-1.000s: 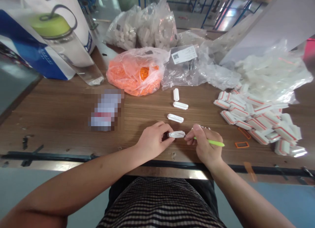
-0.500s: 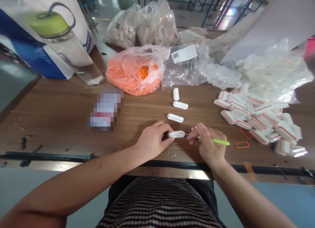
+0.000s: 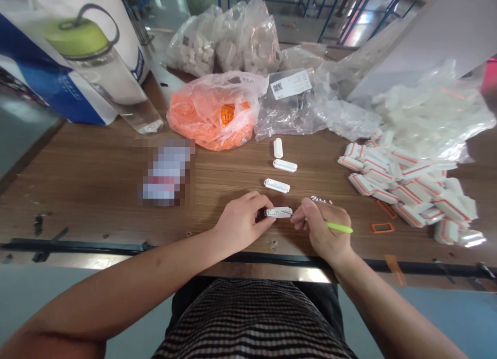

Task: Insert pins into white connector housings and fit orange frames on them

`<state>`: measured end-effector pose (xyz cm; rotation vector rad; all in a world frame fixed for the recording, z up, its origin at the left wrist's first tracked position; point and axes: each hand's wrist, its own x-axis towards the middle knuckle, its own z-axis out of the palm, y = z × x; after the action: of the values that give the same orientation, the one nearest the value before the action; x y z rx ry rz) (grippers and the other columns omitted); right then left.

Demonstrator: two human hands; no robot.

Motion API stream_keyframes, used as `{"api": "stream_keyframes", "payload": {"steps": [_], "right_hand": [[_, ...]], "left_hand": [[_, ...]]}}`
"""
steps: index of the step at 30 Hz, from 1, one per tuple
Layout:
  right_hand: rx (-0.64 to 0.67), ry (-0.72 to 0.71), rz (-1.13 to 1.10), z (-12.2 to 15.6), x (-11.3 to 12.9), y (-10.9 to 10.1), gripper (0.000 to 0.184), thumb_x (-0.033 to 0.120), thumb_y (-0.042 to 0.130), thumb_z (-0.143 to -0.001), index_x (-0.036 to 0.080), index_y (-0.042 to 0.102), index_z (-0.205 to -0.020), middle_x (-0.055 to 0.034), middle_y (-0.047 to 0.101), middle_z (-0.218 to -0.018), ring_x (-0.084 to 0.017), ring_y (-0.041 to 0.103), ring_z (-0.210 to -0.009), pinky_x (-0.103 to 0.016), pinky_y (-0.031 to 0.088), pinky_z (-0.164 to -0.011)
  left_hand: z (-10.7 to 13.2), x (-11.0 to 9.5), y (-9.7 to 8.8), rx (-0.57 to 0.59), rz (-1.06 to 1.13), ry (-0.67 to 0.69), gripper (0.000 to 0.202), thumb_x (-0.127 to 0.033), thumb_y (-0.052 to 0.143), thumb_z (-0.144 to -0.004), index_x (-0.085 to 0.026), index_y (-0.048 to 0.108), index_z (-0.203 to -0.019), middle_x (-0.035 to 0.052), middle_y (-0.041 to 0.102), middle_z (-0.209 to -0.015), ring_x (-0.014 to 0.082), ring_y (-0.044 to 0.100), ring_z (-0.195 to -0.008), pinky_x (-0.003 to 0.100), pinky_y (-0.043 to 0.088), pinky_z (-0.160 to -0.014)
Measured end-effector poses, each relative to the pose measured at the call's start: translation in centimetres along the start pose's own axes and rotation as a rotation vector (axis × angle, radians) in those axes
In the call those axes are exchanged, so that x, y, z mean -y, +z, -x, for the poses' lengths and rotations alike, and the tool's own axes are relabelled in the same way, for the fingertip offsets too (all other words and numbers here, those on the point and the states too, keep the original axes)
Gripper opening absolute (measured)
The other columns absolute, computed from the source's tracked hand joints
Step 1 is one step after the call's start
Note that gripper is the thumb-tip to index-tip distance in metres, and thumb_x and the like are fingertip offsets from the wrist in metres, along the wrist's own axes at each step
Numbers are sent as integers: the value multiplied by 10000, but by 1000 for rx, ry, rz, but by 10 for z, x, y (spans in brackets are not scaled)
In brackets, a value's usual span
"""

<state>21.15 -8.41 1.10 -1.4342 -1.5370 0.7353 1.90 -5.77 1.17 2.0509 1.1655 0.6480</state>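
Observation:
Between thumb and fingers, my left hand [image 3: 245, 220] pinches the left end of a white plastic strip-shaped part [image 3: 280, 212] with a row of small holes. My right hand [image 3: 325, 225] is closed round a thin tool with a lime-green handle [image 3: 339, 227]; its fine tip reaches the right end of the held part. Several tiny white pieces [image 3: 321, 199] lie just beyond my right fingers. Up the table from my left hand rest a similar perforated white part [image 3: 277, 185], a second one [image 3: 285, 165] and a shorter-looking white piece [image 3: 278, 148].
At the right is a heap of white parts with orange seams [image 3: 411, 185], near an orange rectangular frame [image 3: 382, 227]. A bag of orange pieces [image 3: 213, 113], clear bags of white pieces [image 3: 229, 43] and a green-lidded bottle [image 3: 112, 85] stand behind. A pixelated item [image 3: 166, 171] lies left.
My right hand has shifted left with the tool, its tip now over the held part. More of the tiny white pieces show beyond it. My left hand stays in place.

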Motion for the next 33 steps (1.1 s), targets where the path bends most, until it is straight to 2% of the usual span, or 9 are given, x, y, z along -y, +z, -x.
{"api": "stream_keyframes", "payload": {"steps": [6, 16, 25, 33], "right_hand": [[-67, 1, -18, 2, -3, 2, 468, 361, 472, -954, 199, 669, -562, -5, 659, -528, -94, 587, -425, -233, 465, -459], [-105, 22, -90, 1, 5, 1, 455, 333, 486, -940, 195, 656, -541, -7, 650, -522, -87, 568, -408, -231, 455, -435], [-75, 53, -105, 1, 2, 3, 455, 338, 501, -938, 193, 663, -538, -5, 647, -510, -86, 568, -403, -227, 453, -428], [-107, 115, -144, 0, 4, 2, 463, 373, 518, -926, 189, 659, -526, -6, 641, -504, -80, 557, -387, -204, 428, -386]], "left_hand": [[1, 1, 1, -13, 12, 6, 69, -254, 641, -851, -195, 643, -887, -23, 556, -768, 101, 499, -605, 251, 403, -584], [0, 1, 0, -9, 10, -13, 62, -237, 662, -838, -190, 647, -875, -30, 543, -763, 96, 490, -599, 250, 391, -581], [0, 2, 1, -14, 15, -2, 66, -219, 671, -832, -183, 647, -881, -28, 531, -754, 100, 484, -606, 249, 385, -585], [0, 1, 0, -11, 13, -1, 66, -213, 667, -830, -183, 649, -885, -30, 540, -761, 94, 475, -593, 242, 378, -578]]}}
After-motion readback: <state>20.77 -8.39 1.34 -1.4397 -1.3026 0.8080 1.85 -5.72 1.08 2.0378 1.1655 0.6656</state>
